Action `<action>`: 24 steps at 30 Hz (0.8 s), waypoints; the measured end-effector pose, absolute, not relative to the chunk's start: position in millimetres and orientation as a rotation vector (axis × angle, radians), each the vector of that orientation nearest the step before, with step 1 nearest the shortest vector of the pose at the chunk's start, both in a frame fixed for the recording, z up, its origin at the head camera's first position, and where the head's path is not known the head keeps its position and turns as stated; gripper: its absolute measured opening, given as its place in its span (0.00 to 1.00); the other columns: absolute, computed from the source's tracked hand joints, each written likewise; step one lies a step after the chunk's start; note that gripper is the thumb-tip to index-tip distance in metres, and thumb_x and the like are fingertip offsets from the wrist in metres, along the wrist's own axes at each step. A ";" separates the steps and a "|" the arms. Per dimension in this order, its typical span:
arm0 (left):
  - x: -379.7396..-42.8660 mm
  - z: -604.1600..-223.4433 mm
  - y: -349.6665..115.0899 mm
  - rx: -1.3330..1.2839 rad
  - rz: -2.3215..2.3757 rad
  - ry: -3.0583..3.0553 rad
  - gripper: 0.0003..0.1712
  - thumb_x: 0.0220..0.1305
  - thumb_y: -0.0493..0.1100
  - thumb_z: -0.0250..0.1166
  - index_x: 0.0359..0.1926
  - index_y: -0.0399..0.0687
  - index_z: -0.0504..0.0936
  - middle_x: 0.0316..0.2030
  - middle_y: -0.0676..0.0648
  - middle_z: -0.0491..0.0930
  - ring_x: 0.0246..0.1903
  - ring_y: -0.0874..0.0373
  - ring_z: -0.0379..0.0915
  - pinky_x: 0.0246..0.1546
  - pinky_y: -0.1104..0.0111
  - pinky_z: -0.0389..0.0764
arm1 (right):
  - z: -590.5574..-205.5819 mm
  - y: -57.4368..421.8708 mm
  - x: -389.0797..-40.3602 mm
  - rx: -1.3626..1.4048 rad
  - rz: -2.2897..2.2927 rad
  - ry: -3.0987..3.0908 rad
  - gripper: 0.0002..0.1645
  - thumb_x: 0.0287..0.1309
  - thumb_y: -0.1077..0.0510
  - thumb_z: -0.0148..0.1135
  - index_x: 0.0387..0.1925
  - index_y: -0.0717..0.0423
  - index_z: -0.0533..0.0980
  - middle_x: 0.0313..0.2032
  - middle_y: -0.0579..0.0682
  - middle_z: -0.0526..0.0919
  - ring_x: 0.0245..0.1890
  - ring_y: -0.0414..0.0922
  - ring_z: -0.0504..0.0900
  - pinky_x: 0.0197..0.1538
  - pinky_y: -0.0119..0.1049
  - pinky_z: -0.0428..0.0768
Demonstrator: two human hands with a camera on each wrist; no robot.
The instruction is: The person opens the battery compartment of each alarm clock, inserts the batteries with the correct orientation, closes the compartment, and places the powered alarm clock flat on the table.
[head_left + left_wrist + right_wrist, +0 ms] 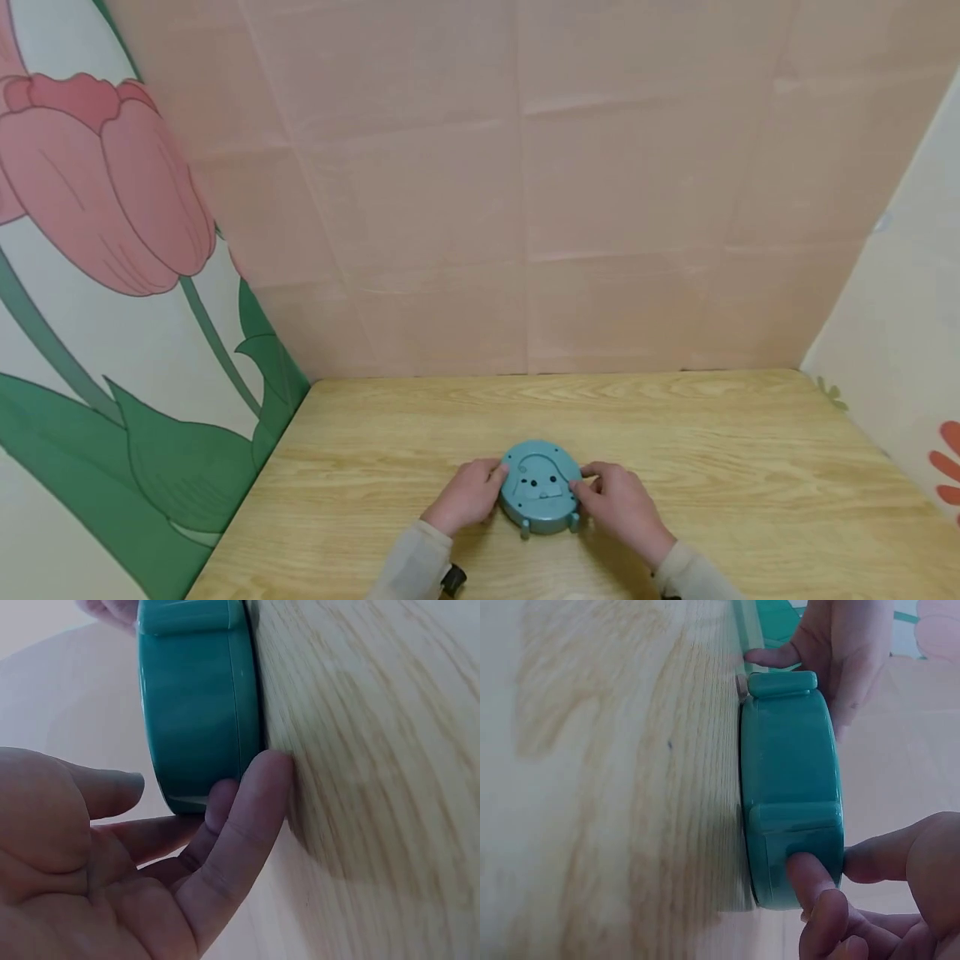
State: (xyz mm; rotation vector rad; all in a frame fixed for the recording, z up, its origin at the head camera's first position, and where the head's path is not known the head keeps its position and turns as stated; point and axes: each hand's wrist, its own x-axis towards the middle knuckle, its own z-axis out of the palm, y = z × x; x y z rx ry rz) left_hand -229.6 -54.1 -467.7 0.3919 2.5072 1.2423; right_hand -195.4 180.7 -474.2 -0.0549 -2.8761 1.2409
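A round teal alarm clock (542, 463) lies flat on the wooden table with its back up, showing small dark knobs, screw holes and a panel. Two stubby feet stick out of its near rim. Along the left rim rests my left hand (469, 495); in the left wrist view its curled fingers (247, 814) touch the clock's side (191, 705) low by the tabletop, with the thumb near the upper edge. My right hand (622, 507) grips the right rim, thumb on the back edge and a fingertip (806, 874) on the side beside one foot (795, 816). The clock's face is hidden underneath.
The light wooden table (360, 467) stretches out around the clock. A pinkish sheet (525, 208) hangs behind its far edge. On the left is a wall with a painted tulip (105, 183); a pale wall (900, 333) stands at the right.
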 end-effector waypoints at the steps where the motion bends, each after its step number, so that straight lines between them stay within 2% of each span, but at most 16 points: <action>1: -229.5 -468.2 -53.8 0.394 1.242 2.511 0.25 0.80 0.49 0.47 0.65 0.36 0.74 0.18 0.45 0.75 0.14 0.59 0.68 0.20 0.66 0.74 | -474.0 180.9 -195.4 -0.057 1.237 -2.876 0.20 0.61 0.57 0.67 0.48 0.70 0.80 0.21 0.44 0.81 0.20 0.41 0.76 0.22 0.35 0.74; 10: -228.9 -471.1 -52.0 0.410 1.239 2.503 0.25 0.79 0.46 0.49 0.67 0.34 0.71 0.19 0.44 0.75 0.14 0.58 0.68 0.20 0.65 0.75 | -472.7 182.2 -194.0 -0.084 1.249 -2.873 0.20 0.57 0.56 0.70 0.45 0.70 0.81 0.21 0.45 0.83 0.21 0.40 0.78 0.23 0.35 0.75; 17: -228.1 -469.5 -51.6 0.369 1.273 2.462 0.25 0.79 0.45 0.51 0.68 0.34 0.70 0.23 0.43 0.76 0.17 0.53 0.73 0.20 0.62 0.79 | -472.0 182.6 -193.7 -0.083 1.213 -2.876 0.20 0.55 0.56 0.71 0.42 0.70 0.82 0.21 0.45 0.84 0.20 0.40 0.78 0.24 0.35 0.75; 24: -228.1 -468.6 -53.0 0.363 1.288 2.450 0.26 0.78 0.44 0.51 0.68 0.32 0.68 0.24 0.41 0.76 0.17 0.53 0.73 0.21 0.60 0.81 | -472.5 182.6 -194.0 -0.094 1.263 -2.858 0.18 0.54 0.57 0.72 0.40 0.69 0.83 0.19 0.45 0.83 0.19 0.40 0.78 0.23 0.35 0.74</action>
